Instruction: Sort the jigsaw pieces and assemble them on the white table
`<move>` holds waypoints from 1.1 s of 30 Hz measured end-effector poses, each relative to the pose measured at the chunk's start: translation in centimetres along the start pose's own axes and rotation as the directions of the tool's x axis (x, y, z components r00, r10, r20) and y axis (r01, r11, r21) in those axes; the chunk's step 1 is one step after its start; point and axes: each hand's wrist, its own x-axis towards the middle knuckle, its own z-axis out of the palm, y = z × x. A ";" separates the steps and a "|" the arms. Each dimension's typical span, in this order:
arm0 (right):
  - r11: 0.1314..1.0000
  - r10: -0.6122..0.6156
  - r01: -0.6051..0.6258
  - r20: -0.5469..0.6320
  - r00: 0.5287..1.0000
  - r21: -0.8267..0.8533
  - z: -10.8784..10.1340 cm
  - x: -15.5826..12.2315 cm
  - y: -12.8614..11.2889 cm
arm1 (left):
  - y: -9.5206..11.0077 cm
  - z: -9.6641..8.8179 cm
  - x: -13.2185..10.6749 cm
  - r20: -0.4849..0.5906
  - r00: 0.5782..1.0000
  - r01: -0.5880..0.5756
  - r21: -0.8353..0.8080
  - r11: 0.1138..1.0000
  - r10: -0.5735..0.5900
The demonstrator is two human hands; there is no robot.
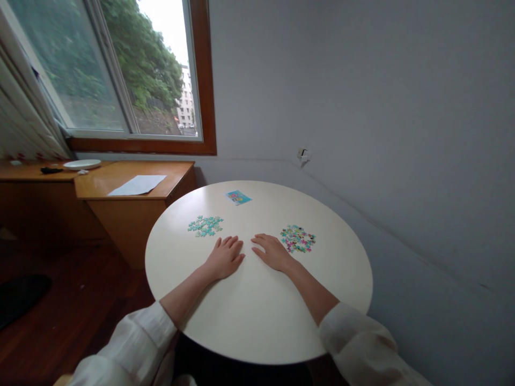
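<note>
My left hand (225,257) rests palm down on the white round table (257,321), fingers stretched forward and holding nothing. Just beyond it lies a loose pile of mostly teal jigsaw pieces (206,226). My right hand (271,251) also lies flat, its fingers pointing left and holding nothing. Close by on its right side is a second pile of jigsaw pieces (298,239), in mixed pink, yellow, teal and dark colours. Toward the far edge sits a small blue picture card (238,197) with a colourful design too small to make out.
Left of the table stands a wooden desk (177,179) with a white sheet of paper (139,185) and a white plate (82,164). Behind are a window (148,69) and a grey wall with a socket (303,155). The wall runs close along the table's right side.
</note>
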 end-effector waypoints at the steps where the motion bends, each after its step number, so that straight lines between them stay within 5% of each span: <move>1: 1.000 -0.005 0.005 -0.007 1.000 0.003 -0.1 0.0 0.0 | 0.0 0.0 0.0 0.002 1.000 0.002 0.001 1.000 -0.002; 8: 0.998 0.055 -0.057 -0.029 0.998 -0.040 -0.6 0.2 0.3 | 0.0 0.0 0.1 0.000 1.000 -0.004 0.009 1.000 0.004; 17: 0.841 0.382 -0.412 -0.155 0.911 -0.350 -0.2 -0.2 0.6 | 0.1 -0.3 0.0 0.013 1.000 0.002 -0.007 1.000 -0.002; 33: 0.885 0.355 -0.350 -0.043 0.934 -0.306 -0.6 -0.1 0.0 | 0.2 -0.4 0.0 0.009 1.000 0.005 -0.007 1.000 -0.005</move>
